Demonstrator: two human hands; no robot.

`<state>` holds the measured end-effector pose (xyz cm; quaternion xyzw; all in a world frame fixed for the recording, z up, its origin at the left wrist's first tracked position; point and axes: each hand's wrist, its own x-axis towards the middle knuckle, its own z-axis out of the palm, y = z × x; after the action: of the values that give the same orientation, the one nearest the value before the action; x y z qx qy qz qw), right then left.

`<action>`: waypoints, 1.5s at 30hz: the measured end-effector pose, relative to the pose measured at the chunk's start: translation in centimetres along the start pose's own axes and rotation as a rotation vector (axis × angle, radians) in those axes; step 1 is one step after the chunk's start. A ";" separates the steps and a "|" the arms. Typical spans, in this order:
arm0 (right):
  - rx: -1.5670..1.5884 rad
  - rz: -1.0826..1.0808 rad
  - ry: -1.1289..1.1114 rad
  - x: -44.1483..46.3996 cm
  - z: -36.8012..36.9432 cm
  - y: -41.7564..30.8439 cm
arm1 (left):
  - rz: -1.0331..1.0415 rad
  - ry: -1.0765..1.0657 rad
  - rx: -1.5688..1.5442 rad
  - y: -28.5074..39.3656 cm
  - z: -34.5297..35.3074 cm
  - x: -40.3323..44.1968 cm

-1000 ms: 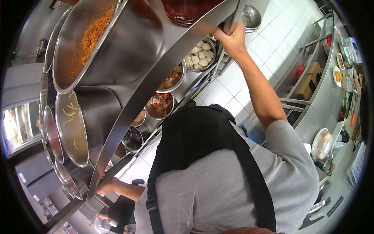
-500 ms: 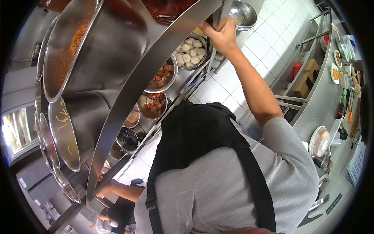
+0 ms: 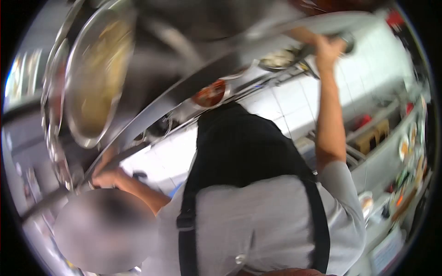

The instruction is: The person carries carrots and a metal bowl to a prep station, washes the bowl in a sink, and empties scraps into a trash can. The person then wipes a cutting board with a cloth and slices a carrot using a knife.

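Both hands have shifted outward in my view since the earlier frame, and the pan of pale broth (image 3: 99, 83) now sits higher at the left; blur tells me the camera has swung too. What I'm watching is the steel rack (image 3: 202, 76): it stands just in front of the body, its long axis slanting from near left to far right, between the hands. I read the right hand (image 3: 328, 50) as closed around the far right end and the left hand (image 3: 109, 177) as wrapped on the near left end, finger detail smeared. Neither is nearer; each touches its own end. Lower down, the red-filled bowl (image 3: 209, 94) lies left of the pan of white pieces (image 3: 278, 60). One pale round shape (image 3: 106, 230) beside the left hand is too blurred to name.
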<state>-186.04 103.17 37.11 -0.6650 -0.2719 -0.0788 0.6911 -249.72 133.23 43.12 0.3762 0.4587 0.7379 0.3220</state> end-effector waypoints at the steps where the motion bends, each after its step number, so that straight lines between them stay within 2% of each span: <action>1: 0.042 0.001 0.030 0.1 0.1 0.3 | 0.040 0.057 0.060 -2.1 -3.2 2.6; 2: 0.093 0.005 0.058 0.3 0.1 0.5 | 0.076 0.116 0.122 -4.2 -6.5 5.1; 3: 0.148 0.021 0.078 0.4 0.4 0.7 | 0.002 0.182 -0.053 -3.3 -4.2 3.2; 5: 0.240 0.051 0.095 0.6 0.5 0.9 | 0.166 0.278 -0.011 -1.1 1.6 -0.3; 7: 0.296 0.063 0.001 1.2 -0.3 1.8 | 0.108 0.166 -0.029 -4.1 -2.6 2.8; 9: 0.426 0.094 -0.107 1.5 -0.2 1.2 | -0.042 0.000 -0.090 -4.4 -3.8 2.4; 10: 0.379 0.136 -0.051 1.3 0.0 0.8 | -0.111 -0.076 -0.130 -3.8 -3.4 1.2; 12: 0.408 0.085 -0.180 1.9 -0.7 2.1 | -0.034 -0.067 -0.123 0.0 1.8 -2.2; 14: 0.372 0.124 -0.153 2.0 -0.5 1.7 | -0.037 -0.164 -0.152 0.0 1.5 -2.0; 16: 0.311 0.127 -0.136 2.3 -0.8 2.6 | -0.116 -0.089 -0.194 -0.5 1.6 -1.7; 18: 0.299 0.123 -0.141 2.5 -1.1 3.0 | -0.087 -0.226 -0.234 -0.7 1.1 -1.9; 22: 0.222 0.125 -0.119 2.1 -0.6 1.7 | -0.095 -0.182 -0.171 -0.9 1.0 -1.8; 24: 0.230 0.123 -0.137 2.3 -0.6 1.8 | -0.023 -0.267 -0.243 -3.7 -0.2 0.3; 26: 0.237 0.098 -0.135 1.9 -0.2 1.5 | 0.000 -0.141 -0.076 -2.1 1.3 -1.3; 28: 0.220 0.117 -0.122 3.3 -0.9 4.1 | 0.573 0.068 0.926 -7.9 0.3 0.1; 30: 0.149 0.139 -0.089 2.7 -1.3 3.3 | 0.711 0.092 0.773 -10.4 0.8 0.3; 32: 0.037 0.156 -0.045 1.7 -0.4 1.0 | 0.446 -0.065 0.445 -9.4 1.3 -0.2; 33: 0.060 0.183 -0.134 2.8 -1.5 2.3 | 0.543 -0.071 0.487 -8.8 1.2 -0.3; 35: 0.062 0.213 -0.064 2.8 -1.4 2.3 | 0.732 -0.082 0.585 -8.1 0.7 -0.6; 38: 0.123 0.204 0.012 2.7 -0.8 2.6 | 0.565 -0.204 0.538 -9.3 0.3 -0.1; 40: 0.189 0.138 0.070 3.9 -0.9 4.9 | 0.681 -0.134 0.643 -10.0 0.2 -0.1; 41: 0.017 0.009 0.089 5.0 -1.1 6.4 | 0.739 -0.100 0.696 -10.3 0.0 -0.2; 43: 0.094 0.152 0.177 3.8 -0.8 5.1 | 1.065 0.224 0.719 -10.7 0.6 2.5; 44: 0.152 0.177 0.170 4.3 -1.1 6.0 | 0.972 0.205 0.627 -9.9 1.3 2.5; 45: 0.073 0.167 0.191 3.8 -0.6 5.3 | 0.881 0.193 0.532 -9.1 1.9 2.5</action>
<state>-180.16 104.15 34.30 -0.6493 -0.1511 -0.0741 0.7417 -248.20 139.50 36.00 0.5324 0.4559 0.6928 -0.1695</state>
